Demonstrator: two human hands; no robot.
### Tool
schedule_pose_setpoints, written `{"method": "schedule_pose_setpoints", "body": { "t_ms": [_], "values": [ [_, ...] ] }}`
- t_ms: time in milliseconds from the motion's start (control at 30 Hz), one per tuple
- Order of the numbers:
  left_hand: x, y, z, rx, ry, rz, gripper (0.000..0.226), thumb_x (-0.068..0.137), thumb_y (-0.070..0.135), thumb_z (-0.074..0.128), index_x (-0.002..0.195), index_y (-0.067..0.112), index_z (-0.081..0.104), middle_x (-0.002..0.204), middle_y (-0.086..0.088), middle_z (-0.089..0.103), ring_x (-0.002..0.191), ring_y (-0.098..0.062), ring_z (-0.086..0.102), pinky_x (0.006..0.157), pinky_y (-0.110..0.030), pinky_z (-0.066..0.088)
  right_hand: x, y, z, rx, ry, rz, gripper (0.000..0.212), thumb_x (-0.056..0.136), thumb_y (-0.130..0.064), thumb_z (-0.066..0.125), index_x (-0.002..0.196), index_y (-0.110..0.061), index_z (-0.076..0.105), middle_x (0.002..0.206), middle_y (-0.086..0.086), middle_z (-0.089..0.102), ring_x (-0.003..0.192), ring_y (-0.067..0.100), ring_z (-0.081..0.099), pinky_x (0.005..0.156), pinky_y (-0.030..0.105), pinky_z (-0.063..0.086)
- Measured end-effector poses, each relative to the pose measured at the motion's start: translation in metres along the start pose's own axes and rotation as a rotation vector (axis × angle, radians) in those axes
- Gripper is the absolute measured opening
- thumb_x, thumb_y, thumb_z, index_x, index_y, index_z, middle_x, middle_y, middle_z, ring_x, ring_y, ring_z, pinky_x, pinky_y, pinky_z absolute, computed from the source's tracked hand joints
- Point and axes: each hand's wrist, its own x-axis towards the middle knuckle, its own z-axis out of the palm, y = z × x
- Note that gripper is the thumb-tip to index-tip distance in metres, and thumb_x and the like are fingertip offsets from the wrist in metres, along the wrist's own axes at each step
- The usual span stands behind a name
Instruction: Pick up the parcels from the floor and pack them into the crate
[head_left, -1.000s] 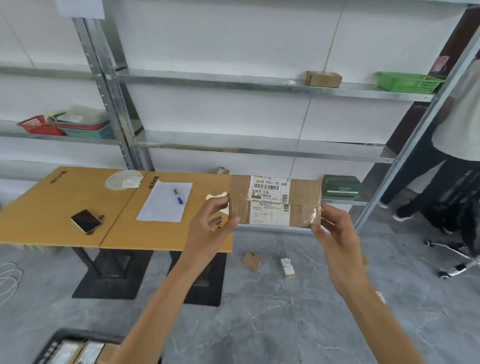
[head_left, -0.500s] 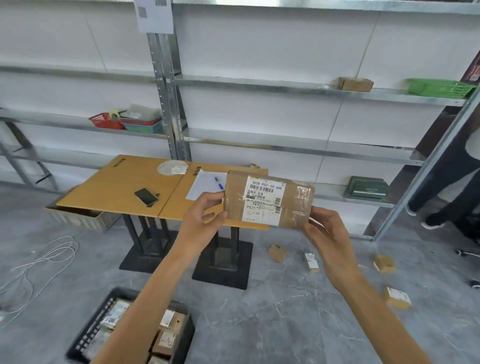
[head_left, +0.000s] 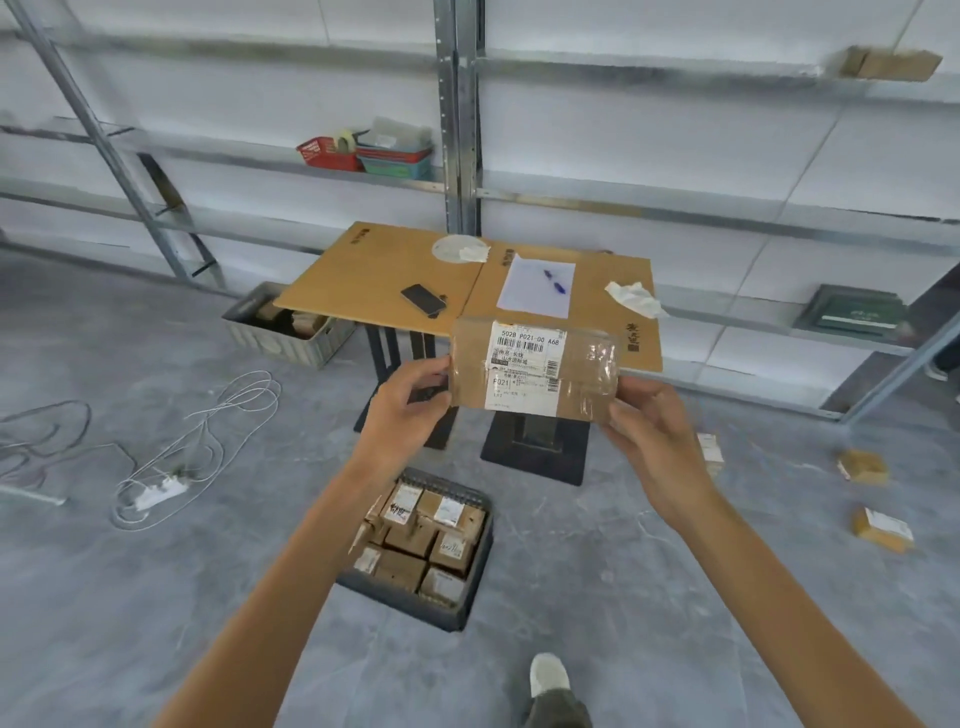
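Note:
I hold a brown cardboard parcel (head_left: 532, 371) with a white shipping label and clear tape at chest height. My left hand (head_left: 402, 410) grips its left end and my right hand (head_left: 649, 431) grips its right end. Below it on the floor sits a dark crate (head_left: 480, 571), packed with several small brown parcels. Three loose parcels lie on the floor at the right: one (head_left: 709, 452) partly behind my right hand, one (head_left: 862, 466) farther right, and one (head_left: 883, 529) nearer me.
A wooden table (head_left: 374, 280) on black bases stands behind the crate, with a phone (head_left: 423, 300), paper and a pen on it. A grey bin (head_left: 291, 338) sits beside it on the left. White cables (head_left: 171, 457) lie across the left floor. Metal shelving (head_left: 457, 119) lines the wall. My shoe (head_left: 545, 675) is at the bottom.
My view has swung left and down, so the crate now lies in full view under the parcel. The parcel stays held in both hands, a little lower against the table.

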Motion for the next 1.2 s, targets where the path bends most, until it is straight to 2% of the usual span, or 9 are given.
{"method": "schedule_pose_setpoints", "body": {
  "t_ms": [233, 333, 467, 567, 800, 933, 1033, 1100, 1200],
  "values": [
    [0.041, -0.042, -0.038, -0.012, -0.035, -0.074, 0.033, 0.09, -0.003, 0.05, 0.115, 0.014, 0.062, 0.11, 0.007, 0.062, 0.1, -0.004, 0.058, 0.083, -0.014, 0.045, 0.037, 0.037, 0.052, 0.008, 0.025, 0.104, 0.015, 0.093, 0.002, 0.051, 0.1, -0.012, 0.051, 0.11, 0.005, 0.064, 0.106, 0.018, 0.062, 0.098, 0.038, 0.049],
    [0.077, -0.066, -0.045, 0.007, -0.046, -0.108, 0.033, 0.09, -0.003, 0.05, 0.113, 0.017, 0.062, 0.102, 0.013, 0.062, 0.094, 0.001, 0.058, 0.076, -0.01, 0.047, 0.072, 0.055, 0.071, 0.004, 0.042, 0.162, 0.019, 0.093, 0.0, 0.052, 0.109, -0.009, 0.049, 0.114, 0.009, 0.061, 0.102, 0.016, 0.062, 0.094, 0.036, 0.051],
    [0.131, -0.099, -0.049, 0.056, -0.078, -0.21, 0.042, 0.09, -0.004, 0.049, 0.13, 0.005, 0.052, 0.112, -0.004, 0.06, 0.103, -0.012, 0.057, 0.082, -0.015, 0.049, 0.12, 0.08, 0.094, -0.049, 0.043, 0.217, 0.034, 0.092, -0.001, 0.054, 0.124, -0.01, 0.046, 0.114, 0.009, 0.06, 0.105, 0.02, 0.061, 0.092, 0.036, 0.051],
    [0.168, -0.123, -0.051, 0.107, -0.118, -0.269, 0.043, 0.089, -0.002, 0.048, 0.131, 0.006, 0.052, 0.116, -0.008, 0.06, 0.106, -0.016, 0.056, 0.088, -0.023, 0.047, 0.148, 0.102, 0.108, -0.082, 0.041, 0.289, 0.034, 0.091, -0.003, 0.056, 0.122, -0.016, 0.049, 0.111, 0.008, 0.062, 0.104, 0.022, 0.062, 0.094, 0.04, 0.051],
    [0.218, -0.183, -0.069, 0.131, -0.242, -0.385, 0.035, 0.088, 0.002, 0.051, 0.121, 0.013, 0.059, 0.102, 0.001, 0.061, 0.103, -0.018, 0.058, 0.087, -0.029, 0.048, 0.186, 0.145, 0.146, -0.108, 0.077, 0.454, 0.036, 0.09, -0.007, 0.058, 0.123, -0.017, 0.047, 0.112, 0.006, 0.058, 0.106, 0.02, 0.059, 0.082, 0.03, 0.05],
    [0.242, -0.229, -0.085, 0.138, -0.323, -0.401, 0.035, 0.089, 0.001, 0.051, 0.105, 0.03, 0.061, 0.089, 0.013, 0.06, 0.084, -0.002, 0.058, 0.069, -0.009, 0.047, 0.195, 0.181, 0.179, -0.122, 0.083, 0.56, 0.037, 0.092, -0.007, 0.057, 0.125, -0.014, 0.044, 0.113, 0.01, 0.057, 0.104, 0.02, 0.06, 0.078, 0.026, 0.05],
    [0.258, -0.276, -0.097, 0.16, -0.427, -0.444, 0.031, 0.088, 0.004, 0.055, 0.114, 0.018, 0.066, 0.099, -0.001, 0.068, 0.09, -0.013, 0.064, 0.079, -0.023, 0.051, 0.201, 0.222, 0.207, -0.134, 0.128, 0.625, 0.033, 0.092, -0.006, 0.056, 0.122, -0.014, 0.044, 0.109, 0.008, 0.056, 0.102, 0.019, 0.06, 0.07, 0.022, 0.05],
    [0.266, -0.313, -0.105, 0.176, -0.495, -0.481, 0.028, 0.087, 0.001, 0.055, 0.111, 0.012, 0.068, 0.096, -0.003, 0.069, 0.086, -0.013, 0.065, 0.073, -0.018, 0.051, 0.204, 0.254, 0.227, -0.119, 0.173, 0.686, 0.031, 0.092, -0.005, 0.055, 0.12, -0.015, 0.045, 0.107, 0.005, 0.057, 0.101, 0.019, 0.06, 0.07, 0.022, 0.049],
    [0.263, -0.381, -0.111, 0.223, -0.536, -0.562, 0.023, 0.088, 0.004, 0.054, 0.101, 0.016, 0.068, 0.087, 0.003, 0.062, 0.085, -0.014, 0.058, 0.07, -0.021, 0.047, 0.205, 0.314, 0.255, -0.151, 0.221, 0.78, 0.038, 0.092, -0.005, 0.055, 0.127, -0.014, 0.043, 0.112, 0.006, 0.056, 0.103, 0.022, 0.057, 0.082, 0.027, 0.046]
  ]
}}
